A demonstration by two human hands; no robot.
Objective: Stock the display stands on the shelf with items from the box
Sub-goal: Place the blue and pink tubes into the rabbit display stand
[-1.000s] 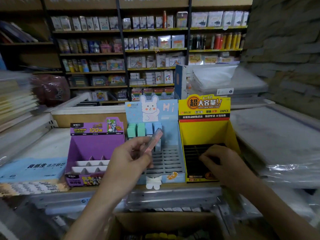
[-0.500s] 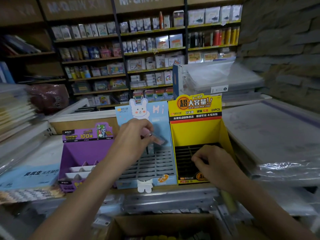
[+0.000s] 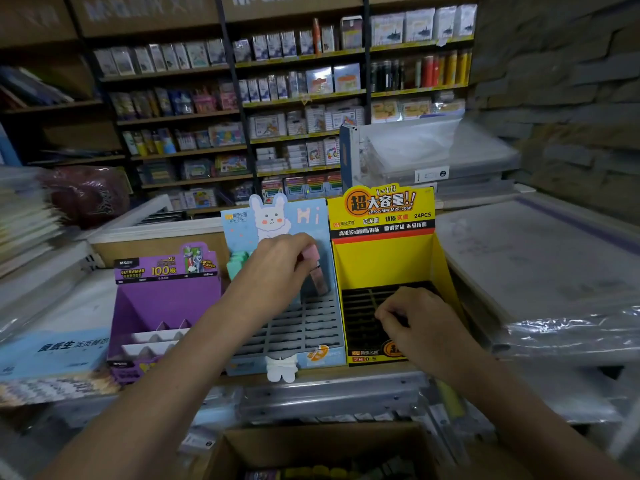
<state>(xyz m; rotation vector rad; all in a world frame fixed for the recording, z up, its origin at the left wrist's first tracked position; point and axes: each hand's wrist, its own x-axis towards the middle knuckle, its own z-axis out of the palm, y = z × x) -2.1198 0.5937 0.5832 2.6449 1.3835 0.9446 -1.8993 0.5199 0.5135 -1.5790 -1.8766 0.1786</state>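
While left hand [image 3: 277, 261] pinches pink case [image 3: 317, 268] over blue stand [image 3: 311, 327], right hand [image 3: 422, 327] curled, contents unclear

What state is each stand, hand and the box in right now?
left hand: closed on pink item, lowering it into the back row
right hand: resting in yellow stand, fingers curled; whether it holds anything cannot be told
blue bunny stand: mostly unfilled, green items at back left
yellow stand: slots look unfilled
purple stand: tiers look unfilled
cardboard box: open, items inside
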